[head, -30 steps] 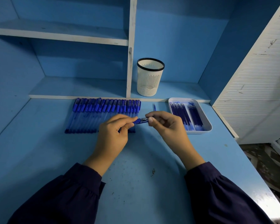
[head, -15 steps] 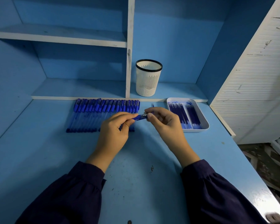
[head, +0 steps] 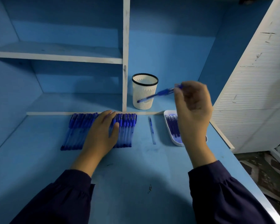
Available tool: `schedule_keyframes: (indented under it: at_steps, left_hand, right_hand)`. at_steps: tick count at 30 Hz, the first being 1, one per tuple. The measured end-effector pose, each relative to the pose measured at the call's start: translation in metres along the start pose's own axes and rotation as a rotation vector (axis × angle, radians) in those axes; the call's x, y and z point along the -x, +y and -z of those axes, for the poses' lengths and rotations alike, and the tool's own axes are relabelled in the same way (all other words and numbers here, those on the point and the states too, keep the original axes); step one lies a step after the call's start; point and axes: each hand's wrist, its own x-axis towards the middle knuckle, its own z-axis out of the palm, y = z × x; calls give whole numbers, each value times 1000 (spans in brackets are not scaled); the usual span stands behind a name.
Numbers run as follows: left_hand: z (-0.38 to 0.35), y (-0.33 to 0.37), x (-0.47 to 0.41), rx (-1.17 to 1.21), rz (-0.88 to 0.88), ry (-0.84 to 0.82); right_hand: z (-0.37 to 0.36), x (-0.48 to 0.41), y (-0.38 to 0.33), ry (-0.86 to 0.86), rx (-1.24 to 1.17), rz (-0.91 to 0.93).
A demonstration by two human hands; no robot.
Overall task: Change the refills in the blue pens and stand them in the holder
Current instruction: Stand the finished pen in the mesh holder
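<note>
Pinching 1 pen [head: 158, 93], right grip [head: 194, 104] hovers, the pen-less holder [head: 141, 88] just left — left grip [head: 102, 131] flat, open-fingered, on the row [head: 78, 131] beneath.

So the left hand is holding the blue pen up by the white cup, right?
Not quite. It's the right hand whose fingers hold the blue pen up by the white cup. The left hand rests on the row of pens on the desk. The head view shows it.
</note>
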Motion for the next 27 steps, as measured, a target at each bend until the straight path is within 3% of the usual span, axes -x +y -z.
schedule_keyframes:
  at_steps: [5, 10, 16, 22, 25, 27]
  left_hand:
    - [-2, 3, -4, -158, 32, -120]
    - [-4, 0, -4, -207, 95, -208]
    - [-5, -3, -2, -218, 40, -173]
    - [-6, -3, -2, -211, 6, -151]
    - [-5, -2, -2, -197, 15, -148]
    - [-2, -2, 0, -168, 12, -147]
  right_hand:
    - [-26, -59, -3, 80, 162, 257]
    - [-61, -84, 38, -66, 404, 318]
    - [-73, -71, 97, -324, 635, 187]
    - [-54, -35, 89, -219, 563, 142]
    - [-47, -10, 80, -244, 513, -75]
    - [-43, 5, 77, -382, 490, -294]
